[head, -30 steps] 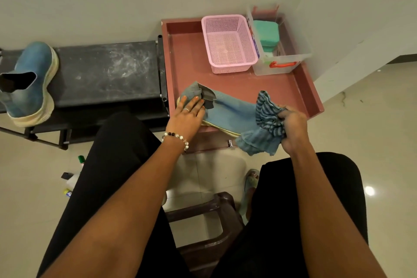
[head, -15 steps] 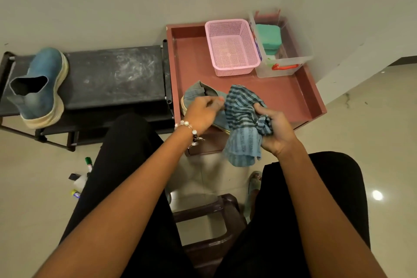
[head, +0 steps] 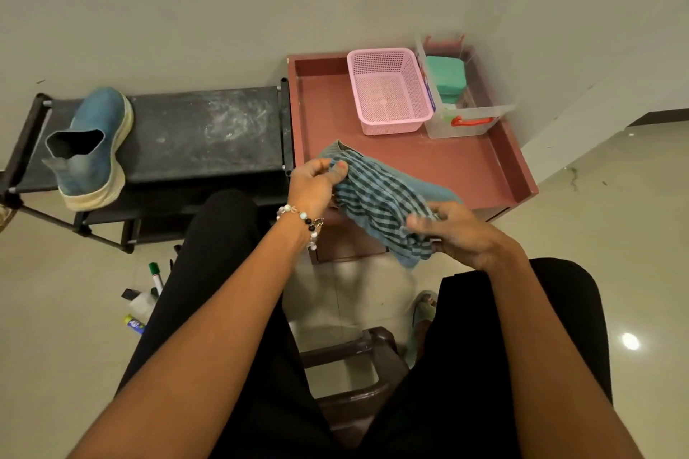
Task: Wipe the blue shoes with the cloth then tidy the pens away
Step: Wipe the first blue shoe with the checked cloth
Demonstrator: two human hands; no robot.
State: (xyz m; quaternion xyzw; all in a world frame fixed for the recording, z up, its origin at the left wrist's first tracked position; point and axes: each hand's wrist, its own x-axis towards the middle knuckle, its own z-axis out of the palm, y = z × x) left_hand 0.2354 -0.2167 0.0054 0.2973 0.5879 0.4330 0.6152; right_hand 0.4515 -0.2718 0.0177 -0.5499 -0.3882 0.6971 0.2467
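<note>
Left grip: my left hand [head: 312,187] was curled, fingers and thumb pinching the upper left end of the cloth [head: 376,205], at about 12 o'clock from my lap.
Right grip: my right hand [head: 456,235] was curled too, pinching the lower right end of that same cloth, out toward 1 o'clock.
Cloth: blue with dark stripes, I had it stretched between both hands, its lower corner hanging off below my right hand.
Near shoe: the blue shoe on the tray [head: 421,186] lay under the cloth, only its heel edge and a strip of its side showing; I could not tell whether the cloth was touching it.
Tray: the red tray [head: 481,160] carried that shoe along its near edge, sitting at 12 to 1 o'clock.
Far shoe: the second blue shoe [head: 93,145] stood upright at the left end of the black bench [head: 208,134], away at 10 o'clock, well apart from my hands.
Pens: the pens [head: 154,274] lay on the floor at 9 o'clock beside my left leg, a green-capped marker among them; the rest I could not make out.
Basket: the pink basket [head: 389,91] sat at the far side of the tray, just beside a clear plastic box [head: 466,123] with a green block inside.
Wrist: a bead bracelet [head: 304,222] sat on my left wrist.
</note>
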